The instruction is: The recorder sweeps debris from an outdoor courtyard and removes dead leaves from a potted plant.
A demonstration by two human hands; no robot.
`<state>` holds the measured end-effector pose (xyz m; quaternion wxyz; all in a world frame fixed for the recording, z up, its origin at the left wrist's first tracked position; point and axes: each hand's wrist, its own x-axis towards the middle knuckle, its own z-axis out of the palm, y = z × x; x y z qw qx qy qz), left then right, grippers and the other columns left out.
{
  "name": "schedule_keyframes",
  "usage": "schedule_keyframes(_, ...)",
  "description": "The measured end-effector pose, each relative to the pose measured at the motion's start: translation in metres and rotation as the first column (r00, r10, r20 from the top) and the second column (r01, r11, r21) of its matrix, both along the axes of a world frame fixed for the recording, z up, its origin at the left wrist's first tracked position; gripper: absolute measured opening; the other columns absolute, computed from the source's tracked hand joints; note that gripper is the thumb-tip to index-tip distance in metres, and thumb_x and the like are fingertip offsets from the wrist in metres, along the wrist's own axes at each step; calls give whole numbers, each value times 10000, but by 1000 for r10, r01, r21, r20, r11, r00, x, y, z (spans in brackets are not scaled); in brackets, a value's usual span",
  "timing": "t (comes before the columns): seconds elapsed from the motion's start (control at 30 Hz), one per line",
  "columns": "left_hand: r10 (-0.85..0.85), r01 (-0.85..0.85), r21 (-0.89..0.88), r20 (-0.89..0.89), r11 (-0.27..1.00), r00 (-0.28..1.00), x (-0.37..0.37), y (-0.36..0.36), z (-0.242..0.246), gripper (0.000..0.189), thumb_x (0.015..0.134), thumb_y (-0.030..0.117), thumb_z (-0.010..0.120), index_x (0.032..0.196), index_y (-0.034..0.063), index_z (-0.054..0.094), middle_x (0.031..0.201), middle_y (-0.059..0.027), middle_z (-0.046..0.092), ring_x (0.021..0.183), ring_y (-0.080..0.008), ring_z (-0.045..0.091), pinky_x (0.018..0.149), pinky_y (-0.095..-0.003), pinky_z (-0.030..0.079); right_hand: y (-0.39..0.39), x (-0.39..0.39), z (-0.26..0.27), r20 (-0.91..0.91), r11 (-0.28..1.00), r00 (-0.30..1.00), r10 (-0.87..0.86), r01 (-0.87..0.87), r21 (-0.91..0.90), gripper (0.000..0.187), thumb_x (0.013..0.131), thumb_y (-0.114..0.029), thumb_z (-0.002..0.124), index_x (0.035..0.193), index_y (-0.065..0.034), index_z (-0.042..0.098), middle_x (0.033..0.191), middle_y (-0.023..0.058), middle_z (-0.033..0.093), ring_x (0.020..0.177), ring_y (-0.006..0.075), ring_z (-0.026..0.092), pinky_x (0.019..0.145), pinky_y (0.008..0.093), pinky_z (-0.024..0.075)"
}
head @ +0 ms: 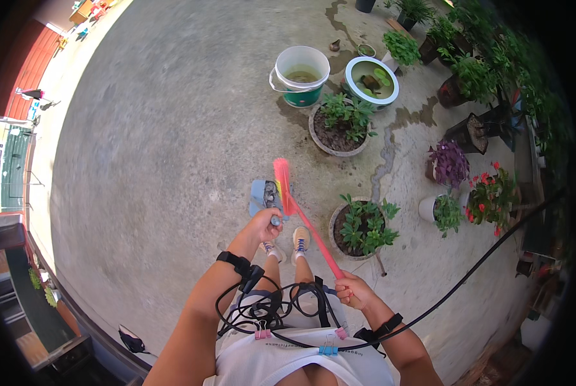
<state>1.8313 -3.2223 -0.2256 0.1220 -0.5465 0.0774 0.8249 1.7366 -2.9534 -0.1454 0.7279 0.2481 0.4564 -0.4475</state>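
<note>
My left hand [267, 225] is closed around the grey handle of a blue-grey dustpan [257, 192], which is down in front of my shoes. Dark, greyish debris [270, 192] lies in the pan. The fingers of my right hand [354, 290] wrap the end of a pink broom handle. That broom [317, 236] slants up and left, its pink-bristled head with a bit of yellow over the right side of the dustpan. The head covers part of the pan, so I cannot tell whether the two touch.
Planted bowls stand to the right, one near [364, 227] and one farther [341, 128]. Beyond are a white-and-green bucket [301, 77] of murky water and a round water tub [395, 89]. Potted plants [449, 164] line the right side. A black cable [454, 289] runs across my right arm.
</note>
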Motion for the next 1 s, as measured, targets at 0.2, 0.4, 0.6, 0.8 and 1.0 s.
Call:
schedule_keyframes(0.2,116,-116,-16,-22,993,993,12,-6,5,99,593,91,486,575,67,391,461,-19,408,403,-104,412,297,-157,249,0,-11,40,-143,984,974,178,-181,-9,367,688,-39,436,1032,-117,335,499,-31,336,338,23,293,294,162,265)
schedule_keyframes(0.4,359,-346,163,-63,924,931,55,-35,27,133,591,61,467,516,78,359,451,-12,397,379,-83,399,298,-153,217,9,-13,27,-320,947,892,321,-290,142,294,660,-25,433,932,-83,337,508,-5,355,346,47,321,295,185,279)
schedule_keyframes(0.6,430,-432,75,44,899,902,34,-32,31,112,594,61,464,560,77,359,469,-9,391,381,-85,408,293,-156,209,-8,-8,-4,-82,996,996,19,-12,89,201,656,-8,440,811,-95,345,522,-4,367,349,47,330,300,180,268)
schedule_keyframes(0.8,352,-351,-16,65,936,934,25,-25,-1,87,591,89,465,608,77,381,482,-21,392,389,-106,420,295,-157,214,2,-28,14,145,986,975,-166,168,-2,194,671,-10,432,830,-99,366,523,-20,363,349,26,318,302,162,257)
schedule_keyframes(1.0,287,-287,1,59,958,956,25,-31,-6,108,597,99,469,655,78,381,514,-23,394,427,-115,438,303,-158,241,-17,-3,19,-318,944,891,325,-325,58,392,664,-16,411,1033,-113,322,512,-10,357,343,43,316,299,175,276)
